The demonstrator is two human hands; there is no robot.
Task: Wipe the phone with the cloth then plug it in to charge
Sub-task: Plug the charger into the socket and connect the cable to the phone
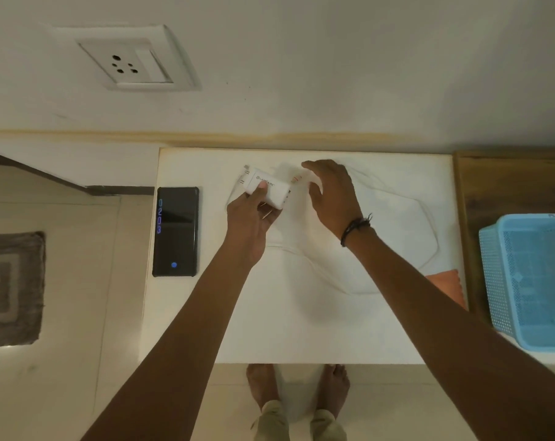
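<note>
Nearest the viewer, an orange cloth [448, 286] lies at the table [301, 329] edge, well behind and to the right of the right hand [331, 195]; neither hand touches it. Judged from this, wiping is finished or set aside.

The left hand [249, 218] is clamped on the white charger adapter [269, 187], thumb on its top face, prongs pointing away. The right hand is just beside it, fingers spread and curved, gripping nothing clearly; whether it touches the cable end is not discernible. A pale cable [397, 198] loops across the table to the right of the right hand.

The phone [175, 232] lies flat, screen lit, left of the left hand, apart from it and unconnected.

Farthest, up and left of both hands, the wall socket [123, 66] is vacant.

Remaining, by assessment: seat adapter in socket, connect cable to phone.
</note>
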